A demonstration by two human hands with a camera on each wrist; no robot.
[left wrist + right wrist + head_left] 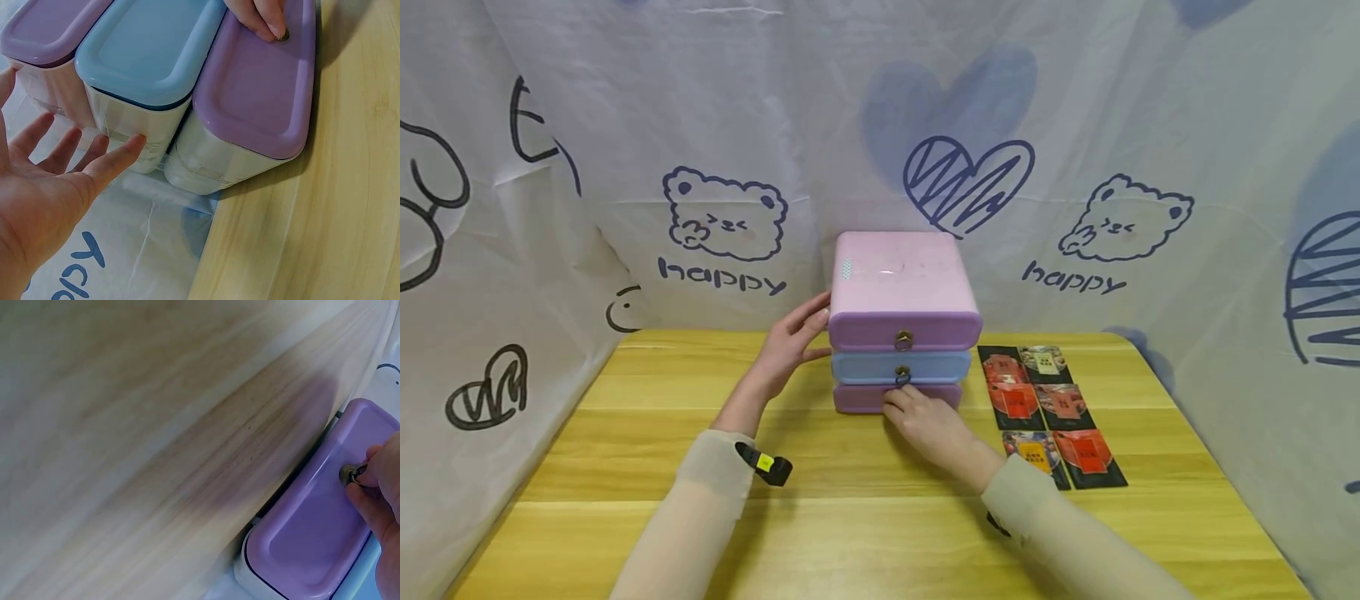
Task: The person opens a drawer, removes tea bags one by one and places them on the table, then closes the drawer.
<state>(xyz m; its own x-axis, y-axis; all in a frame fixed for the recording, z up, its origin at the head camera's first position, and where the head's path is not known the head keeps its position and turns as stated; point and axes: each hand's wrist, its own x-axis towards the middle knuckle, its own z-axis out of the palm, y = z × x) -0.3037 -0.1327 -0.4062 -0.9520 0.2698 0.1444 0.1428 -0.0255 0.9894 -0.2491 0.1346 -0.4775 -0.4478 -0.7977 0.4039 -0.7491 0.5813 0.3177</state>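
A small three-tier drawer box point(902, 275) with a pink top stands at the back of the table. Its top drawer point(865, 332) is purple, the middle drawer point(865, 367) light blue and the bottom drawer point(859, 400) purple. My left hand point(786, 350) is at the box's left side with fingers spread and fairly straight; in the left wrist view the fingertips point(137, 141) lie along the white side walls. With thumb and fingers, my right hand point(928, 425) pinches the brass ring pull point(347, 475) of the bottom drawer. All three drawers look closed.
Several dark packets with red, yellow and orange labels point(1018, 403) lie in two columns right of the box, close to my right forearm. A white printed cloth point(850, 108) hangs behind the wooden table point(865, 517) and at its sides.
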